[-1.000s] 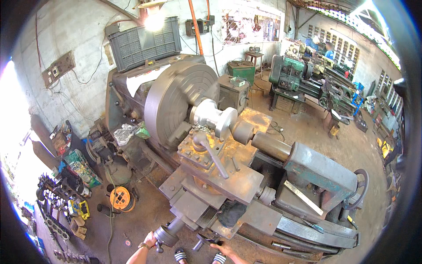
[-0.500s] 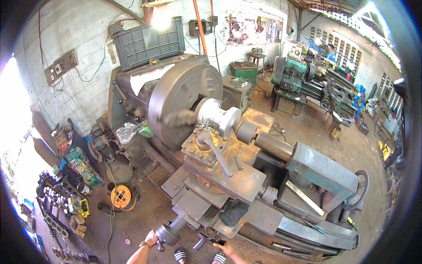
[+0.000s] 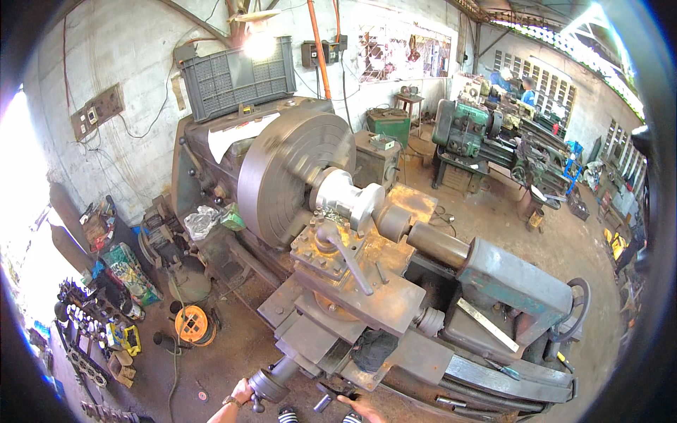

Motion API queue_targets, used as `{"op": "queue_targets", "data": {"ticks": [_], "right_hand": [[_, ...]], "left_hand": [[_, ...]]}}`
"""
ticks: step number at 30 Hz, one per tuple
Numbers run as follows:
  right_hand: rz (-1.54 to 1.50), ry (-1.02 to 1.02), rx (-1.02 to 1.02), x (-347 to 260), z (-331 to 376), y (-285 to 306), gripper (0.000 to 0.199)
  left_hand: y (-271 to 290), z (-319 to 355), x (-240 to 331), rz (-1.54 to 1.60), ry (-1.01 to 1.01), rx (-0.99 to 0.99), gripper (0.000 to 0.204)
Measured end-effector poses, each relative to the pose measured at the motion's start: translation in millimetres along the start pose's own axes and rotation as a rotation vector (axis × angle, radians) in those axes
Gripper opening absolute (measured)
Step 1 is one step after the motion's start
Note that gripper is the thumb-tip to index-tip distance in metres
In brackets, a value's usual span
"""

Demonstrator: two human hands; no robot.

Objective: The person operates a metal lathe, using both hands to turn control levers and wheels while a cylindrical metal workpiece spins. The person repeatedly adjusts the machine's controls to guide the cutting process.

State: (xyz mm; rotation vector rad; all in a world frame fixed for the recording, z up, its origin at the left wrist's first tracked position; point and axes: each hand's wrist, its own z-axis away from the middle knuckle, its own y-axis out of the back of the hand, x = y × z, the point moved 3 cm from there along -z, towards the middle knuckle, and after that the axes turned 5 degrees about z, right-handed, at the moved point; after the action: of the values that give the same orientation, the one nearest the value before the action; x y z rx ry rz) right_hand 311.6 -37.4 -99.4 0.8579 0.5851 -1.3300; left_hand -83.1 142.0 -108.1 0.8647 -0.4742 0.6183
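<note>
My left hand (image 3: 242,392), with a watch on its wrist, is closed on the rim of a grey handwheel (image 3: 268,386) at the lower front of a large lathe. Just right of it, my right hand (image 3: 361,405) has its fingers curled at one end of a small crank handle (image 3: 324,399). Above both, a big round chuck (image 3: 282,173) is blurred by spinning and holds a shiny flanged metal workpiece (image 3: 345,196). The tailstock (image 3: 518,282) side supports its right end. A tool post (image 3: 323,243) with a long lever stands close against the workpiece, with metal chips between them.
A black cloth (image 3: 374,349) lies on the carriage. A flat metal bar (image 3: 486,324) rests beside the tailstock. On the floor at left are an orange cable reel (image 3: 195,326), a hose and engine parts (image 3: 84,359). People (image 3: 527,92) stand by a green lathe (image 3: 458,130) far off.
The view has shifted slightly, so the handwheel and both hands appear a little lower. The chuck keeps spinning. Both hands stay at the same controls.
</note>
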Motion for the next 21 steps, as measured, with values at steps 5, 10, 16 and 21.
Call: {"op": "queue_targets", "data": {"ticks": [5,10,16,21], "right_hand": [[-0.034,-0.003,-0.019,16,15,8,0.079],[-0.25,0.258,0.102,19,7,-5,0.074],[0.002,-0.028,0.029,6,9,2,0.084],[0.119,-0.124,-0.093,-20,15,3,0.092]], "left_hand": [[4,5,17,-0.204,-0.383,0.139,0.043],[9,20,31,-0.008,-0.099,0.018,0.044],[7,19,28,-0.115,-0.228,0.14,0.045],[1,0,0,-0.012,-0.034,0.035,0.044]]}}
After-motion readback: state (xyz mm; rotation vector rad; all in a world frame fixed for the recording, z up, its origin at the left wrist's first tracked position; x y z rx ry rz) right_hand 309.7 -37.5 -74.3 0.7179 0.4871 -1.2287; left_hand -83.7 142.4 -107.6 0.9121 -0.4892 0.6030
